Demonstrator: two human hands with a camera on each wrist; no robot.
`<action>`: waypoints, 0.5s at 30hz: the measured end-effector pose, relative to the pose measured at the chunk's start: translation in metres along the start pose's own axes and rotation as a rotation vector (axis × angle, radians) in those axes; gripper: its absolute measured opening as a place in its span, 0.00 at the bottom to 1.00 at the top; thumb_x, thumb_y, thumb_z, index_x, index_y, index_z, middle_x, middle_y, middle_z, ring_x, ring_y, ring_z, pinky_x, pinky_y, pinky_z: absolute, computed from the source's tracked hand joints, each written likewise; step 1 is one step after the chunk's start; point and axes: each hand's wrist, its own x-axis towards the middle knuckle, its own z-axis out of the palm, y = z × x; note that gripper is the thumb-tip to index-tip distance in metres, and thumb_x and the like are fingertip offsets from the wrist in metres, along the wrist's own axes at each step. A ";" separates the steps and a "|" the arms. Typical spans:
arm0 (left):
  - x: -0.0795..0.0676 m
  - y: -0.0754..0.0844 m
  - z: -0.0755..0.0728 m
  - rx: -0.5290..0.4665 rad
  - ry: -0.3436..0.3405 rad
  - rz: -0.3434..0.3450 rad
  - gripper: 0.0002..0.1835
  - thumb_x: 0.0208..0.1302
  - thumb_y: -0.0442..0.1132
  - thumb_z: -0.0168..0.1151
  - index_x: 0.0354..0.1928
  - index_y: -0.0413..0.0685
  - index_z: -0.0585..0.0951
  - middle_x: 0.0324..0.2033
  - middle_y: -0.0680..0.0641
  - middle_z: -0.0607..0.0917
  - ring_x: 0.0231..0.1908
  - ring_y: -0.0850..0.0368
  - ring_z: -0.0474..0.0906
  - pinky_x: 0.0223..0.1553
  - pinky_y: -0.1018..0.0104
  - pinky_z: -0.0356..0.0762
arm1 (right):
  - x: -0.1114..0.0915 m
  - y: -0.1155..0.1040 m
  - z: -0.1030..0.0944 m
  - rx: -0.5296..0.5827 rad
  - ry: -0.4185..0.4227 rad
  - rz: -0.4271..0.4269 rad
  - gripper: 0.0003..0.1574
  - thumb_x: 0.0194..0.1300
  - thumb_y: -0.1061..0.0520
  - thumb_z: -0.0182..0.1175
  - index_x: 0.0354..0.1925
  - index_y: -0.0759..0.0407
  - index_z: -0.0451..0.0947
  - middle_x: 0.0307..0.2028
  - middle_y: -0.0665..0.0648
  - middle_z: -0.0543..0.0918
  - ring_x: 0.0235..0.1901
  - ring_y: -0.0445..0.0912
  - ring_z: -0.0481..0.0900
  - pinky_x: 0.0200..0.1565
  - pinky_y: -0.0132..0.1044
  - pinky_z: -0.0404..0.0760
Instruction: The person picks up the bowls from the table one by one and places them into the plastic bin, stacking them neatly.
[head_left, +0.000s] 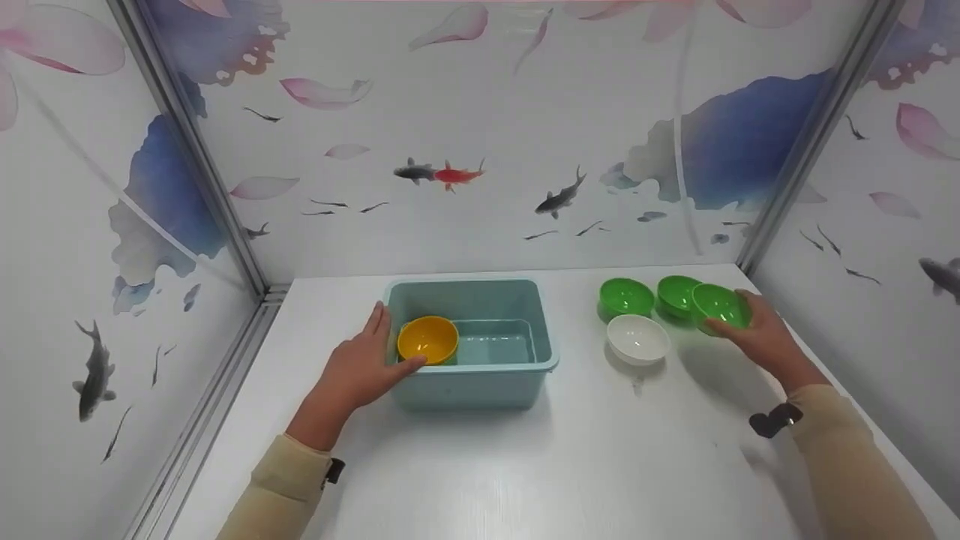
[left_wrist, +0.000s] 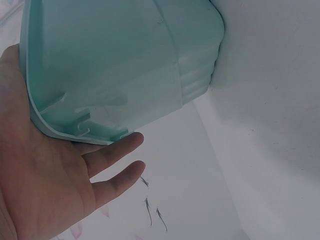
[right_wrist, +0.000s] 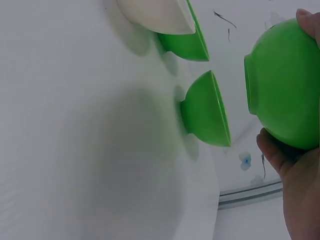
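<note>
My left hand (head_left: 365, 369) rests against the left front corner of a light teal plastic basin (head_left: 472, 390). Its thumb lies along the front rim and its fingers reach along the left side; in the left wrist view they look fairly straight. A yellow bowl (head_left: 428, 340) sits inside the basin at the left. On the right, my right hand (head_left: 765, 334) holds a green bowl (head_left: 720, 307) by its rim, thumb at the near side. In the right wrist view this green bowl (right_wrist: 285, 85) is raised off the table, with its foot showing.
Behind the held bowl stands a second green bowl (head_left: 675, 294), and a third green bowl (head_left: 625, 297) is left of it. A white bowl (head_left: 637, 340) stands in front of these. Patterned white panels (head_left: 480, 225) enclose the white table (head_left: 585, 465) at the back and sides.
</note>
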 end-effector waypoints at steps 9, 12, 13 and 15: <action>0.000 0.000 0.001 -0.003 -0.010 -0.011 0.71 0.66 0.88 0.48 0.90 0.39 0.46 0.89 0.36 0.46 0.78 0.28 0.68 0.73 0.31 0.70 | 0.008 -0.029 0.002 0.010 -0.025 -0.054 0.65 0.76 0.41 0.71 0.84 0.77 0.48 0.73 0.83 0.64 0.67 0.73 0.69 0.65 0.68 0.71; -0.001 -0.001 0.001 -0.008 -0.015 -0.012 0.71 0.66 0.89 0.48 0.90 0.39 0.45 0.89 0.37 0.46 0.78 0.28 0.68 0.73 0.33 0.70 | 0.008 -0.043 0.004 0.026 -0.038 -0.069 0.64 0.76 0.42 0.72 0.85 0.76 0.48 0.72 0.81 0.65 0.67 0.72 0.69 0.65 0.61 0.72; -0.001 -0.001 0.001 -0.009 -0.015 -0.010 0.71 0.66 0.89 0.48 0.90 0.39 0.45 0.89 0.37 0.46 0.78 0.28 0.68 0.73 0.33 0.71 | 0.008 -0.048 0.004 0.030 -0.042 -0.073 0.64 0.76 0.42 0.72 0.85 0.75 0.48 0.72 0.80 0.66 0.67 0.71 0.69 0.64 0.58 0.73; -0.001 -0.001 0.000 -0.010 -0.019 -0.012 0.71 0.66 0.89 0.48 0.90 0.40 0.44 0.89 0.37 0.45 0.78 0.28 0.68 0.73 0.33 0.70 | 0.008 -0.057 0.005 0.045 -0.046 -0.086 0.63 0.76 0.42 0.72 0.85 0.74 0.49 0.72 0.78 0.67 0.67 0.69 0.70 0.63 0.53 0.72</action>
